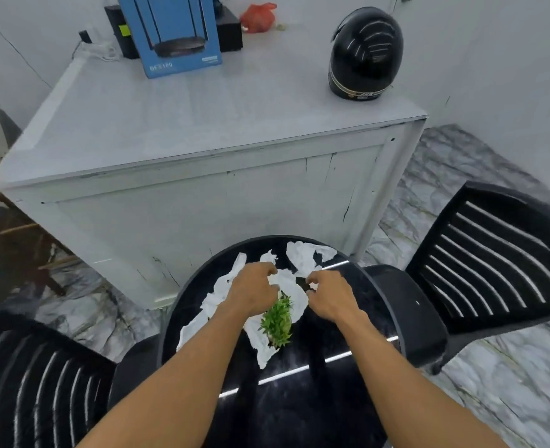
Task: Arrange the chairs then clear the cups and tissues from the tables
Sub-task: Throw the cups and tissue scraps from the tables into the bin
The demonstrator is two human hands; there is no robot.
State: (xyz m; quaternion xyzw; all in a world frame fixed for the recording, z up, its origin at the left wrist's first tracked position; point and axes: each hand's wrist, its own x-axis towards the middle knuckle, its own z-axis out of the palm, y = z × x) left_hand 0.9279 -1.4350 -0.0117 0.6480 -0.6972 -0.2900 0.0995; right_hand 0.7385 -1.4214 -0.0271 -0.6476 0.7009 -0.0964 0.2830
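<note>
The big white counter (202,130) is filling the upper half of the view, carrying a black helmet (365,53), a blue router box (176,33) and a red bag (258,17) at its far edge. In front of it the round black counter (299,399) is sitting close to the person. The right chair (493,253) and the left chair (34,376) are standing tight against its two sides, so the chair step is looking finished and the clearing step is in hand.

Both bare arms are reaching over the round black counter. The left hand (254,292) is curling its fingers (272,272) into the white tissues (306,257). The right hand (330,299) is pinching another fold of them just beside it with bent fingers (312,281). The tissues are lying crumpled and spread across the far half of the round black counter, some reaching its far rim and some trailing toward the left edge. A small green plant (278,321) is standing among them, with paper touching its base and both hands working close to it. No cups are showing anywhere in view.

The next move is probably calling for the loose sheets to be bunched inward into one wad and lifted clear. The paper tucked against the plant needs drawing out gently, since a sharp pull could be tipping it over. The far scraps are lying near the rim and could be slipping off it.
</note>
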